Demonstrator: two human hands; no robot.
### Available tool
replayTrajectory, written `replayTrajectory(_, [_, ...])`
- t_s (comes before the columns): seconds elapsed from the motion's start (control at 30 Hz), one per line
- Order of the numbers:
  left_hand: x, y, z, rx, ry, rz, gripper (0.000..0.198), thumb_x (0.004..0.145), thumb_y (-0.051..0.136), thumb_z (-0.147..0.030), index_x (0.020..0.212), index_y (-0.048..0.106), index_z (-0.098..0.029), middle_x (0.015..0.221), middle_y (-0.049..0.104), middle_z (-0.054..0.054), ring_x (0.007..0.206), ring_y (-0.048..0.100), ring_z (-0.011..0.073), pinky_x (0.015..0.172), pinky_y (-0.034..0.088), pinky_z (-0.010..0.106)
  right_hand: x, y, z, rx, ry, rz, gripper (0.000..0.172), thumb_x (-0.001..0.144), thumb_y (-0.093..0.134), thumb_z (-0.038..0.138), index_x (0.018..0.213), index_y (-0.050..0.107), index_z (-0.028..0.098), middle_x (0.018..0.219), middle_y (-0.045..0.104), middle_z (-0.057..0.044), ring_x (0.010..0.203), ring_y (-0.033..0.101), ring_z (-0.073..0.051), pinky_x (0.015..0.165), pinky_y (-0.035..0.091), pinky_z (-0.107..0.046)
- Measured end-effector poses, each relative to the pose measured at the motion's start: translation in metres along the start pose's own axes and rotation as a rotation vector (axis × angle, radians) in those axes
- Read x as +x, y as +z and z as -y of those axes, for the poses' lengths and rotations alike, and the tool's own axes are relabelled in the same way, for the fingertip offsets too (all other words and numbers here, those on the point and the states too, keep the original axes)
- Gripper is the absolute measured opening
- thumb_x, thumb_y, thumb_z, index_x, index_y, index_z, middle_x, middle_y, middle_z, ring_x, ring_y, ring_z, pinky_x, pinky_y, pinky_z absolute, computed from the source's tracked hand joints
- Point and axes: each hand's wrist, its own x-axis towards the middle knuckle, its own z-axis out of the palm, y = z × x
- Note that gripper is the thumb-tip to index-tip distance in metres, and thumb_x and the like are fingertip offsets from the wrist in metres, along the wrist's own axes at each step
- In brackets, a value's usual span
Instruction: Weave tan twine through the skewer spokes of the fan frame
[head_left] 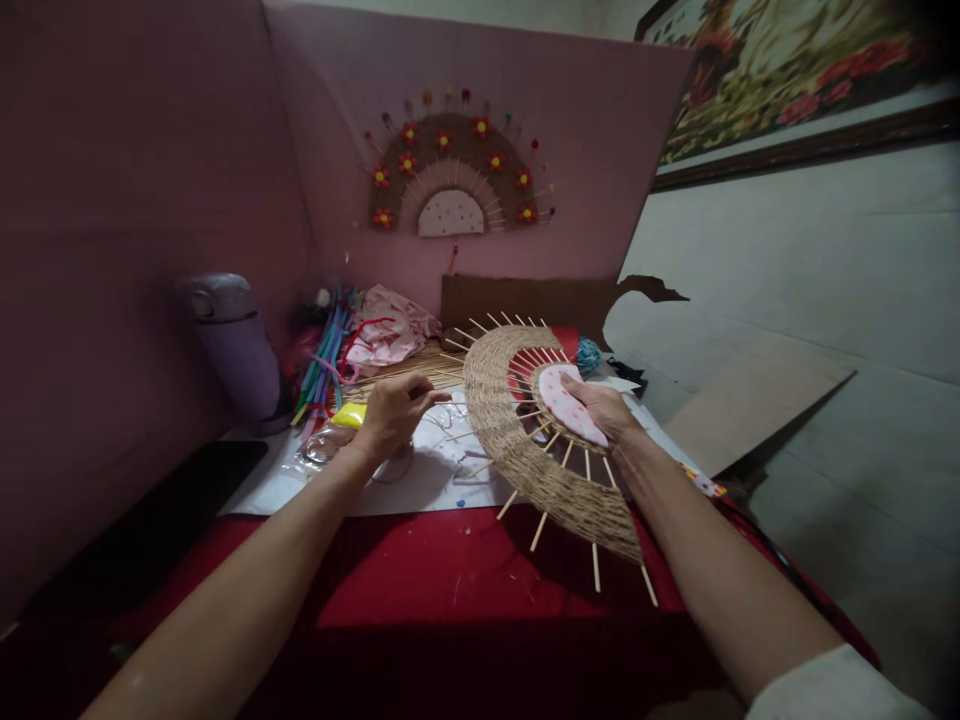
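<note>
A half-round woven fan [491, 400] of twisted brown cord on thin wooden sticks is held tilted above the table. My right hand [604, 412] grips it at the white, pink-dotted half-circle [566, 395] in its centre, thumb on the front face; the other fingers are hidden behind. On the fan's left side, my left hand [401, 415] is closed in a pinch at the outer end of one stick. Bare stick tips stick out all round the woven band. Whether anything small is on the pinched tip I cannot make out.
A finished-looking fan with red flowers [450, 130] hangs on the pink backdrop. A purple bottle [240, 350], coloured pipe cleaners [326, 360], dotted cloth [390, 325] and a yellow packet [349, 415] lie left. Cardboard [525, 300] stands behind; white paper [427, 490] covers part of the red tablecloth [405, 570].
</note>
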Motion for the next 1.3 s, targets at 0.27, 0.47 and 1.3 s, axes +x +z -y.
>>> replayTrajectory(0.27, [0.002,-0.004,-0.001,-0.042,0.037,-0.034,0.014,0.072,0.062,-0.029,0.065,0.061,-0.017,0.054,0.056,-0.002,0.050,0.048,0.0094,0.051,0.036,0.021,-0.003,-0.001,0.004,-0.088,0.057,-0.029,0.027,0.065,0.071,0.036,0.058,0.060,0.013,0.053,0.061,-0.001,0.044,0.051,-0.009,0.041,0.038,-0.021])
replayTrajectory(0.47, [0.000,0.000,-0.003,-0.253,-0.169,0.016,0.022,0.067,0.065,-0.035,0.062,0.063,-0.014,0.048,0.054,-0.002,0.046,0.045,0.0085,0.045,0.033,0.020,0.006,-0.004,-0.005,-0.106,-0.011,0.003,0.035,0.059,0.072,0.046,0.058,0.059,0.014,0.050,0.057,0.000,0.045,0.049,-0.010,0.040,0.036,-0.022])
replayTrajectory(1.3, [0.003,-0.006,0.001,-0.114,-0.124,-0.080,0.020,0.069,0.064,-0.035,0.061,0.062,-0.016,0.048,0.055,-0.002,0.045,0.048,0.0093,0.045,0.035,0.021,0.001,-0.002,-0.004,-0.016,0.090,0.220,0.022,0.067,0.068,0.033,0.067,0.061,0.013,0.061,0.065,-0.003,0.048,0.055,-0.011,0.043,0.042,-0.021])
